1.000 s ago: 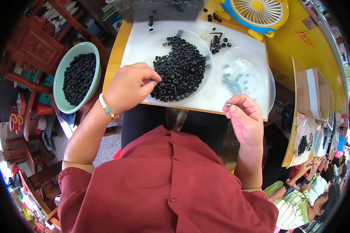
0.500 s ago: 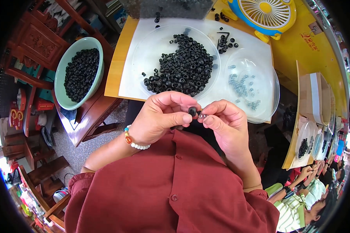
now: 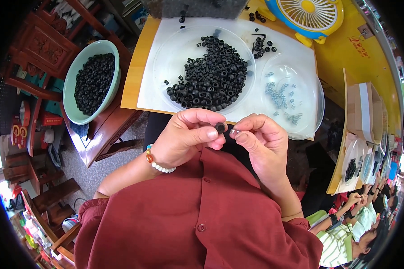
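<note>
My left hand (image 3: 177, 134), with a beaded bracelet at the wrist, pinches a small round black piece with a hole (image 3: 220, 128) between thumb and forefinger. Close to its right, my right hand (image 3: 267, 145) grips a tiny shiny metallic piece (image 3: 234, 132) in its fingertips; its exact kind is too small to make out. A narrow gap separates the two pieces. Beyond my hands, a clear round plate (image 3: 162, 58) carries a heap of similar black pieces (image 3: 215, 74). Another clear plate (image 3: 319, 117) to the right has many tiny shiny pieces (image 3: 277, 95) scattered on it.
A pale green basin (image 3: 114, 85) full of black pieces stands on a wooden surface at left. Behind the plates are a hex key (image 3: 259, 35), loose black pieces, a greyish clear container (image 3: 193, 10) and a blue-yellow fan (image 3: 307, 20). An open cardboard box (image 3: 363, 112) and other people are at right.
My hands have drawn slightly apart, so a gap now shows between the black piece and the metallic piece. Both hands keep their pinch.
</note>
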Motion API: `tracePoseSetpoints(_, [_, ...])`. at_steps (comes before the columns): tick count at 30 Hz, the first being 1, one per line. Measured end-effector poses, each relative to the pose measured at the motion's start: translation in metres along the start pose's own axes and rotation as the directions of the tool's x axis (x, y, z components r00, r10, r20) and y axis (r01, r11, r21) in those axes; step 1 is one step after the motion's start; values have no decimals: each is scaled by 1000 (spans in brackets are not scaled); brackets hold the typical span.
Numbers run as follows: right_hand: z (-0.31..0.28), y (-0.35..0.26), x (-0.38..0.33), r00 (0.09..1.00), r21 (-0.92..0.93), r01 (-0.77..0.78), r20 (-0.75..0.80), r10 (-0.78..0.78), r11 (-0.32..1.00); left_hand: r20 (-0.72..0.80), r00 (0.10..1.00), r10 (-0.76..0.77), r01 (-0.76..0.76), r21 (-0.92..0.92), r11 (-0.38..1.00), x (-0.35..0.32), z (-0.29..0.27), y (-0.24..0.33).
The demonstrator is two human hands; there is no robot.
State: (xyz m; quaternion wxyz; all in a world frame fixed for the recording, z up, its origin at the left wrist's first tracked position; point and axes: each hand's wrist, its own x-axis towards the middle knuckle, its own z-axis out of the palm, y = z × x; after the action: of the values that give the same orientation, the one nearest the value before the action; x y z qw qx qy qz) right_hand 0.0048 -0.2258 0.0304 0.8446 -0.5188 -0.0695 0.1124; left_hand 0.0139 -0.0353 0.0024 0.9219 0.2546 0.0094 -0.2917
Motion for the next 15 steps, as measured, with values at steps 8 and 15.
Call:
tracePoseSetpoints(8, [5, -4, 1, 996, -354, 81, -8, -89, 932, 53, 965, 257, -238, 587, 774, -1, 7, 3])
tracePoseSetpoints(15, [1, -12, 7, 977, -333, -198, 11, 214, 922, 224, 907, 357, -369, 831, 415, -5, 6, 9])
